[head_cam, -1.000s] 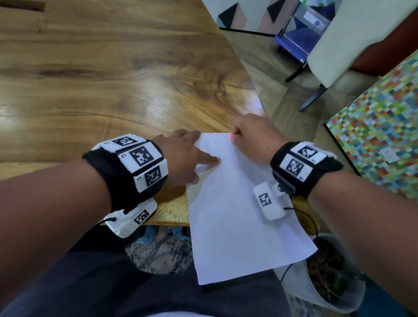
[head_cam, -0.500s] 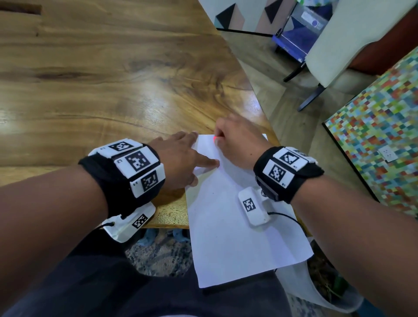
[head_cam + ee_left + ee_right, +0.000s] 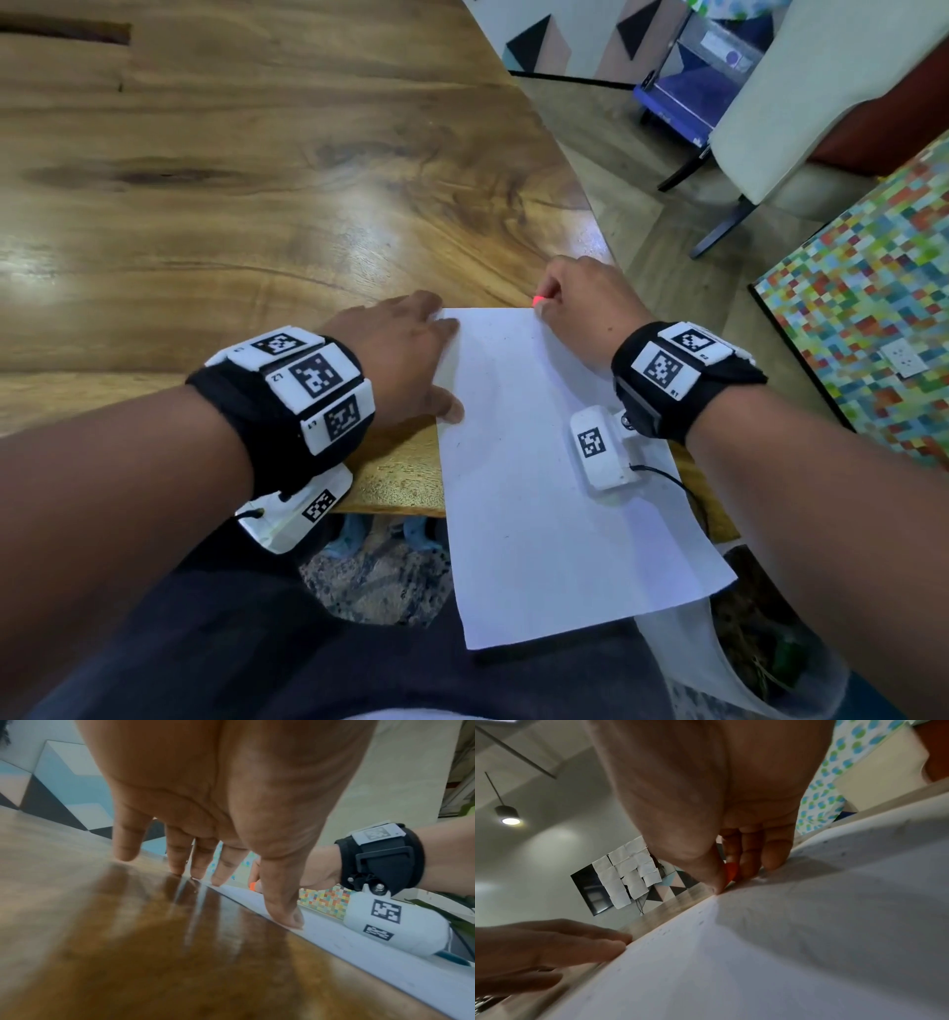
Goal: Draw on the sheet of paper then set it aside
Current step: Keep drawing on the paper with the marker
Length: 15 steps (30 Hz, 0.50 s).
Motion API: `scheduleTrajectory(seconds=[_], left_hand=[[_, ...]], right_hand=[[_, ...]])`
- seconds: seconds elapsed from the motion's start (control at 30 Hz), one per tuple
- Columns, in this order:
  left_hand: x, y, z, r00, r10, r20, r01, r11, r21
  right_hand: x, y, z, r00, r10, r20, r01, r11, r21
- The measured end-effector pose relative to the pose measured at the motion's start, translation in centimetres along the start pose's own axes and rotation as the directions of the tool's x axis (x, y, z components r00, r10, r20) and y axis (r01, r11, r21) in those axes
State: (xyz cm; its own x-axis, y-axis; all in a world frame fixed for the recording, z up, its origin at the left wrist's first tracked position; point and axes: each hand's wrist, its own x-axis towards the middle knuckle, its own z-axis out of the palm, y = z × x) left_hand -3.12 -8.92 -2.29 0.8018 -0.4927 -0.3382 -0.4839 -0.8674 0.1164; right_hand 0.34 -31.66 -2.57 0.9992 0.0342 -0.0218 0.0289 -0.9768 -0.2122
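A white sheet of paper (image 3: 534, 462) lies at the near right corner of the wooden table (image 3: 257, 180), its near half hanging over the edge above my lap. My left hand (image 3: 405, 354) lies flat with straight fingers along the sheet's left edge, thumb (image 3: 285, 910) pressing the paper (image 3: 359, 953). My right hand (image 3: 580, 308) pinches a small orange-red drawing tool (image 3: 537, 300) at the sheet's far right corner. In the right wrist view the thumb and fingers hold the orange tool (image 3: 731, 871) down on the paper (image 3: 782, 943).
The table's right edge runs just beyond my right hand. On the floor to the right are a colourful mosaic panel (image 3: 873, 308), a chair (image 3: 801, 103) and a blue cart (image 3: 688, 87). A plant pot (image 3: 760, 647) stands below the sheet's near right corner.
My right hand with the orange tool moved left across the top of the sheet, then back right to the far right corner. My left hand's fingers drew back to the sheet's left edge.
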Motion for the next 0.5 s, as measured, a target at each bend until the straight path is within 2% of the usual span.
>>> scheduleTrajectory(seconds=[0.1, 0.27, 0.37, 0.5], left_hand=[[-0.1, 0.0, 0.0, 0.998, -0.058, -0.003, 0.059, 0.998, 0.007], [0.3, -0.2, 0.1, 0.998, -0.054, 0.017, 0.055, 0.998, -0.012], [0.5, -0.1, 0.0, 0.998, -0.046, 0.034, 0.046, 0.999, 0.001], [0.6, -0.2, 0.2, 0.997, -0.078, 0.014, 0.078, 0.997, 0.011]], right_hand=[[-1.5, -1.1, -0.3, 0.998, -0.035, 0.048, 0.036, 0.999, -0.025], [-5.0, -4.0, 0.9, 0.957, -0.255, 0.138, 0.259, 0.966, -0.006], [-3.6, -4.0, 1.1, 0.963, -0.244, 0.117, 0.254, 0.964, -0.079], [-0.7, -3.5, 0.6, 0.983, -0.155, 0.103, 0.167, 0.979, -0.121]])
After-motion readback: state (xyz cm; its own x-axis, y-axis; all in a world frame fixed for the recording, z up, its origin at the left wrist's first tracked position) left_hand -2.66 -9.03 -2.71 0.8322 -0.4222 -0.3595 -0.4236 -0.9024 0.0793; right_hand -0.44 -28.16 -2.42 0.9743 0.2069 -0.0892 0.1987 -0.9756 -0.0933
